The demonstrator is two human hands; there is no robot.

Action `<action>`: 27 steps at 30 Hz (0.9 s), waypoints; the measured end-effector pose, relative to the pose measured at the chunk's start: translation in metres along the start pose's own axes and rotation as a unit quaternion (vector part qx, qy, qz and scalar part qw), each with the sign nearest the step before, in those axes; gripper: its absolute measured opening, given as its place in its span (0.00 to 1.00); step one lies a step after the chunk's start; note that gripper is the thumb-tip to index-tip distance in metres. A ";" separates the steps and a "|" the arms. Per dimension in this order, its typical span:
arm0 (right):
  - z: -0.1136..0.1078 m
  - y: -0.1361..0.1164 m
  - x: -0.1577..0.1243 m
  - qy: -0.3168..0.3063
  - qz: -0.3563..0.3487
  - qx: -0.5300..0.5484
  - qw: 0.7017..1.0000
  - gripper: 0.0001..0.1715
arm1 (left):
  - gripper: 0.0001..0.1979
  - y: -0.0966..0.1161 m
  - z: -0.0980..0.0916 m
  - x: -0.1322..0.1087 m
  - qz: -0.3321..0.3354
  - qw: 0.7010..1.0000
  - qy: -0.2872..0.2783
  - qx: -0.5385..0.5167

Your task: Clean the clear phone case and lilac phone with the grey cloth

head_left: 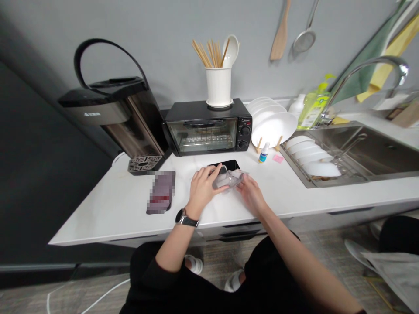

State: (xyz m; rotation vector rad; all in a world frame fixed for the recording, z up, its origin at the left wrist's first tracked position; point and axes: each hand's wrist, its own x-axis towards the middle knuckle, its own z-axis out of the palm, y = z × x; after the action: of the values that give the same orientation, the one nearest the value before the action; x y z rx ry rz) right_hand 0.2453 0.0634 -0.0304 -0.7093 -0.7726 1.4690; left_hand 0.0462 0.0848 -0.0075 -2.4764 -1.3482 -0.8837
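Note:
Over the counter's front half, both my hands hold what looks like a pair of clear glasses [228, 175], pale and see-through. My left hand [203, 186], with a black watch on its wrist, curls thumb and fingers round the left side. At the opposite end, my right hand [251, 192] has its fingertips closed on the edge. Blur hides the exact outline of the glasses, and a thin pale cloth may be with them. Just behind lies a black case [233, 164], partly covered by my left fingers. A small spray bottle [263, 153] stands to the right, beside a pink packet [278, 158].
A phone-shaped item [161, 192], pixelated, lies left on the white counter [114, 213]. Behind are a water dispenser [131, 122], a toaster oven [206, 131] bearing a utensil holder [218, 85], and racked plates [275, 126]. The sink [386, 148] is at right.

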 end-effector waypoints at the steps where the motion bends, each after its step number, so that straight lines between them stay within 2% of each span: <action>1: -0.001 -0.004 -0.003 -0.025 0.018 0.017 0.999 0.21 | 0.42 0.000 0.000 0.000 0.005 1.000 -0.004 -0.001; 4: -0.003 -0.012 -0.009 -0.073 0.025 0.036 0.996 0.16 | 0.43 0.001 0.000 0.000 0.020 1.000 -0.018 -0.011; 7: -0.004 -0.009 -0.007 -0.039 -0.025 -0.023 0.999 0.06 | 0.44 0.003 -0.001 0.000 0.047 0.998 -0.037 -0.024; 8: -0.005 -0.007 -0.005 -0.023 -0.035 -0.041 0.998 0.06 | 0.44 0.003 -0.001 0.000 0.060 0.997 -0.041 -0.030; 11: -0.008 0.001 0.002 0.007 -0.037 -0.061 0.997 0.15 | 0.44 0.004 -0.003 0.000 0.094 0.994 -0.039 -0.045; 13: -0.009 0.003 0.006 0.003 -0.023 -0.065 0.998 0.17 | 0.44 0.004 -0.004 -0.001 0.107 0.992 -0.030 -0.052; 20: -0.002 -0.002 0.005 -0.042 0.012 -0.069 0.997 0.17 | 0.43 0.004 -0.005 0.002 0.125 0.988 -0.025 -0.088; 23: 0.000 0.000 0.005 -0.036 0.007 -0.048 0.998 0.21 | 0.43 0.005 -0.004 0.003 0.113 0.990 -0.029 -0.077; 27: 0.000 0.009 0.011 -0.009 0.009 -0.034 0.999 0.18 | 0.41 0.007 -0.002 0.002 0.107 0.992 -0.035 -0.057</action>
State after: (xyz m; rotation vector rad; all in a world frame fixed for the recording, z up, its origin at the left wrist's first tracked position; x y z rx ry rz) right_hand 0.2391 0.0744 -0.0377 -0.7562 -0.8357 1.4725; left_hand 0.0518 0.0809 -0.0037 -2.6979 -1.0519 -0.8531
